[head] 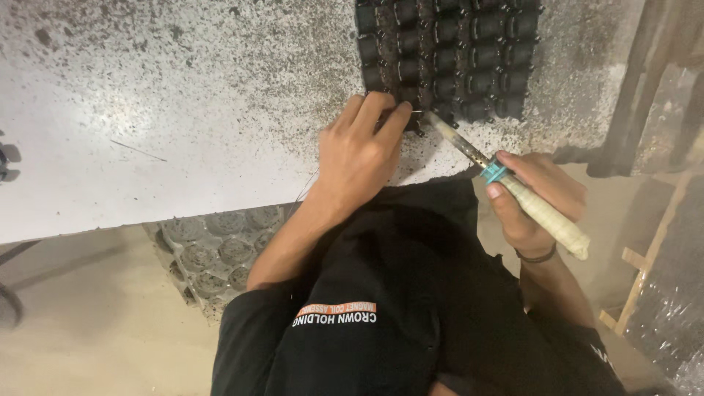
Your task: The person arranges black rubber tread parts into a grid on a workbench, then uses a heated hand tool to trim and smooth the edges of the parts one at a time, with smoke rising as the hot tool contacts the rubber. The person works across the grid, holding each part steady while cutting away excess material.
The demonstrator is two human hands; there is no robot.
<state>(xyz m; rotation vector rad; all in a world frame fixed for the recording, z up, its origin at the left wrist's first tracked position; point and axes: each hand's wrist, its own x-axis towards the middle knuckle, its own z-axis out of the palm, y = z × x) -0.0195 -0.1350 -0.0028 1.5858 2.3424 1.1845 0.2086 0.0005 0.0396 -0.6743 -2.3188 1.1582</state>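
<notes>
A small black coil (pixel 411 121) is pinned at the near edge of the block of coils (pixel 451 55), on the table's (pixel 183 110) front part. The left hand (pixel 359 154) is closed over it, fingertips pressed together on top, so most of the coil is hidden. The right hand (pixel 539 202) is clamped around the taped handle of a soldering iron (pixel 506 183), whose tip is brought in just beside the left fingertips, at or very near the coil; whether the tip touches cannot be told.

For the step to be done well, the coil should probably be held flat and motionless, with the fingertips kept clear of the hot tip, which lies very close to them. The iron is best steadied low on its handle, as it is gripped here, and its tip laid only on the joint, not on the neighbouring coils.

The block of coils is laid in tidy rows, reaching away from the held coil to the far edge of the view. The table around the block is pale and heavily speckled with dark spots, denser near the coils. Below the table, left of the held coil, a grey moulded tray (pixel 213 253) is seen over a light floor (pixel 81 323). Right of the coils, wooden slats (pixel 645 271) and plastic sheeting (pixel 671 323) stand.
</notes>
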